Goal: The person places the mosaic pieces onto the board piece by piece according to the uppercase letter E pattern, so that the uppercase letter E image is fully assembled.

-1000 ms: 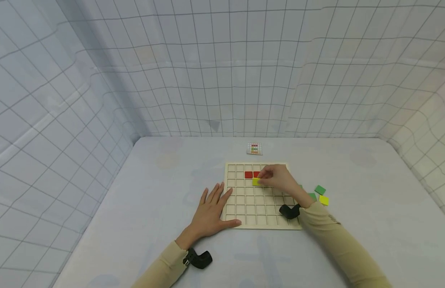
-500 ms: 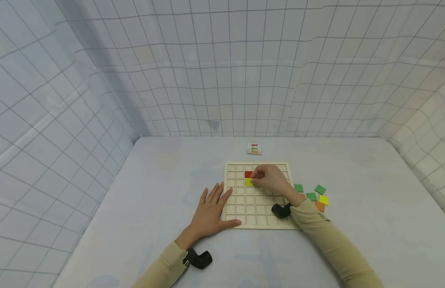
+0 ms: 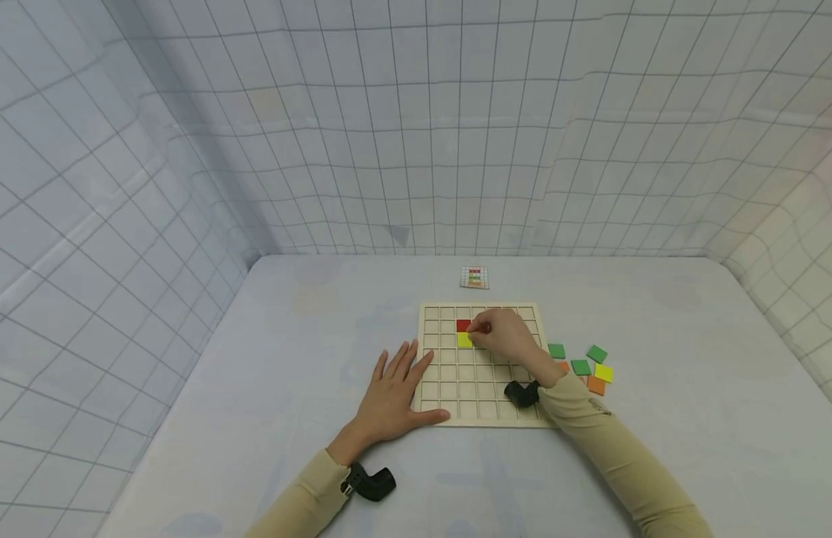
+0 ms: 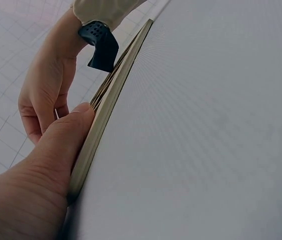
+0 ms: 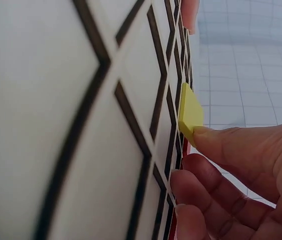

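Observation:
A pale wooden grid board (image 3: 449, 389) lies flat in the middle of the table. My left hand (image 3: 387, 403) rests with spread fingers at its left side, the thumb over the near edge. My right hand (image 3: 507, 336) pinches a yellow square tile (image 3: 463, 340) over the third column, just below a red tile (image 3: 463, 326) set in the board. In the right wrist view the yellow tile (image 5: 191, 111) stands slightly tilted off the grid, the thumb at its edge; the index fingertip's contact is hidden. More red shows partly beneath my right fingers.
Right of the board lie loose tiles: several green ones (image 3: 581, 368), a yellow one (image 3: 603, 373) and orange ones (image 3: 596, 385), partly behind the right sleeve. A small printed pattern card (image 3: 475, 277) lies beyond the board. Grid-patterned cloth walls surround the table.
My right hand has carried the yellow tile a short way left, from below the second red tile to below the first, then nearly stopped. The left hand stays in place.

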Demonstrator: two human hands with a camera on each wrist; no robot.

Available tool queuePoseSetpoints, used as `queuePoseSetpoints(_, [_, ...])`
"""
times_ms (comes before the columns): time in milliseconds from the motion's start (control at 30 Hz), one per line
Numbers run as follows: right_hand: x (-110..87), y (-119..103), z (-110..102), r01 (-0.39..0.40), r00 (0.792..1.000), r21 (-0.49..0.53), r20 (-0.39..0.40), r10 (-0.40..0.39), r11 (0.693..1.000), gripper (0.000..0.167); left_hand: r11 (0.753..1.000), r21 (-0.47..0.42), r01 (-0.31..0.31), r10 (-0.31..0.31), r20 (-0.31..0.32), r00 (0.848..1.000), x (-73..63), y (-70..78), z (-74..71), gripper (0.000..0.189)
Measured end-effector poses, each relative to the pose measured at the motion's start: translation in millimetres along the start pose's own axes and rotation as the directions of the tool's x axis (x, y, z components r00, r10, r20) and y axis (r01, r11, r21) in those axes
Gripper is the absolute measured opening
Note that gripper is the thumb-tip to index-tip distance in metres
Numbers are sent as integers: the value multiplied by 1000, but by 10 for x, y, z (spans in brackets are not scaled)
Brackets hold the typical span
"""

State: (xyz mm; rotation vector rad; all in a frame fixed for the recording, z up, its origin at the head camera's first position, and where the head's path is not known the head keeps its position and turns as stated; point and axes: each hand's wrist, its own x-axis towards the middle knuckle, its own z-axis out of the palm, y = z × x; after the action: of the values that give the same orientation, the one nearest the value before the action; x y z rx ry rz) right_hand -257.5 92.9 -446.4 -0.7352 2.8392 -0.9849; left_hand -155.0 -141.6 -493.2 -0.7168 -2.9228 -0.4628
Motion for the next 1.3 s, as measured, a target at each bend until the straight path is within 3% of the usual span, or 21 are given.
queuePoseSetpoints(533, [-30,20,15,-1,1000,8,30,1,1000,4,1000,-15,-4,4,-5,1000,10,10,22,98])
queuePoseSetpoints(667, [-75,83,-10,24,997,53,73,-28,998,10,1000,-2,-3,3,-5,1000,11,10,31,98])
queuePoseSetpoints(800, [-183,157,-86,97,987,136,111,-113,986,16,1000,4,-3,3,-4,1000,10,15,32,98])
queuePoseSetpoints(967, [-343,258,-249,148,978,182,120,-171,972,19,1000,-1,0,0,0,1000,8,21,29,98])
queuePoseSetpoints(1300, [-605,541,-534,7,1000,100,28,-10,995,7,1000,3,0,0,-14,1000,-4,7,43,99])
